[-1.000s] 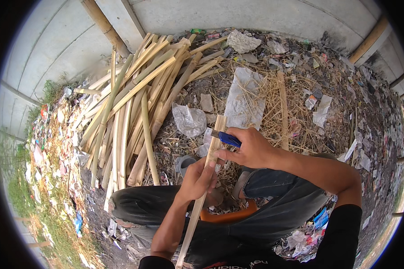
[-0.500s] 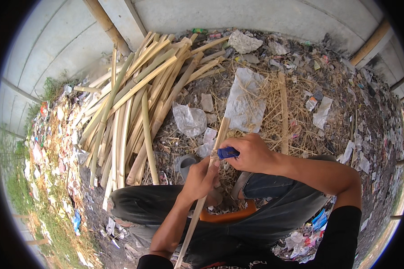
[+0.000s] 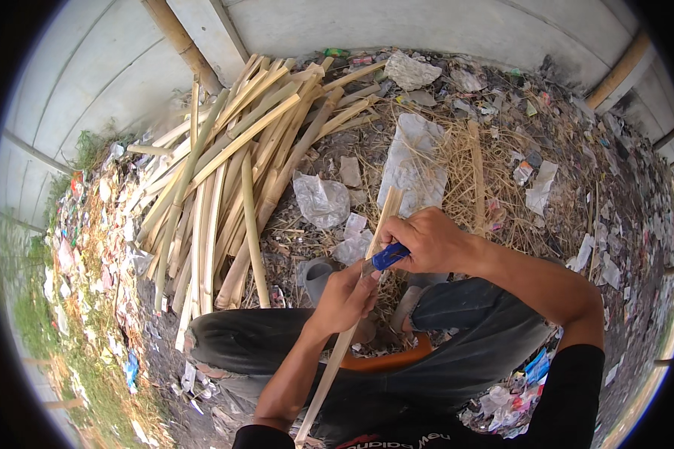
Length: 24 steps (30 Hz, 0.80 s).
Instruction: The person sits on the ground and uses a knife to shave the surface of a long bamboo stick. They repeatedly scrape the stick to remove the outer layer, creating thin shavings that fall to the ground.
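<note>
Your left hand (image 3: pixel 343 299) has its fingers wrapped around a pale bamboo strip (image 3: pixel 328 376), which slants up and away from your lap (image 3: pixel 434 382). Your right hand (image 3: pixel 433 241) grasps a blue-handled knife (image 3: pixel 391 256), its blade at the strip beside your left hand. A bamboo pile (image 3: pixel 241 142) lies ahead, leftward.

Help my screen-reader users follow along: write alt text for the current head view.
A person's left hand grips a long, pale bamboo strip while the right hand holds a blue-handled knife at it. A heap of split bamboo lies to the upper left, on litter-strewn ground before a grey wall.
</note>
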### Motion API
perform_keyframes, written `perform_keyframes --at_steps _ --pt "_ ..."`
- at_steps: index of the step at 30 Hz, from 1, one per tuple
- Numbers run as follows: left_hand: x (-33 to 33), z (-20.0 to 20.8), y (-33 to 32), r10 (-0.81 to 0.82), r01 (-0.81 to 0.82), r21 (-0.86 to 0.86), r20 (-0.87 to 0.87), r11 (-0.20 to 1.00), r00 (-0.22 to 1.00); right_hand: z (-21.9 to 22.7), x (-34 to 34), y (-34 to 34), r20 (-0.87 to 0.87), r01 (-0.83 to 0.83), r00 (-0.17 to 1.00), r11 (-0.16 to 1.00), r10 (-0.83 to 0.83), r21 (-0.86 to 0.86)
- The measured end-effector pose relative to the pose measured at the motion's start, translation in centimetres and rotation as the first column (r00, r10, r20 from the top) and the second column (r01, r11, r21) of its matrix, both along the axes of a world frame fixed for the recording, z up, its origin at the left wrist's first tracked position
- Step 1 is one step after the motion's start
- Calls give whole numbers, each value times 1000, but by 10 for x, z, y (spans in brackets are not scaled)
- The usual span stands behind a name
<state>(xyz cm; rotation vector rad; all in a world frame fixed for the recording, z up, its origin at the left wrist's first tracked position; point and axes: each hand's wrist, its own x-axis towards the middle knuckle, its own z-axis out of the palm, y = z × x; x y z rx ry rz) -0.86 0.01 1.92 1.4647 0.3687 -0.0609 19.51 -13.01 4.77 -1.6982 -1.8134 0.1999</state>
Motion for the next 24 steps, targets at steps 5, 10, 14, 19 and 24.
perform_keyframes --at_steps 5,10,14,19,24 --pt "-7 -5 4 39 -38 -77 13 996 999 13 43 2 -176 456 882 885 -437 92" --pt "-9 -7 7 80 -75 -106 42 992 996 40 17 -1 -122 381 906 905 -406 -187" --pt "-5 -2 2 114 -112 -72 24 991 993 21 -18 -3 -38 257 954 874 -298 -413" --pt "-4 -3 6 100 -99 -42 24 994 995 15 -30 0 31 248 963 842 -266 -480" --pt "-3 -5 4 142 -142 -3 -28 990 989 8 -18 3 124 273 962 854 -243 -444"
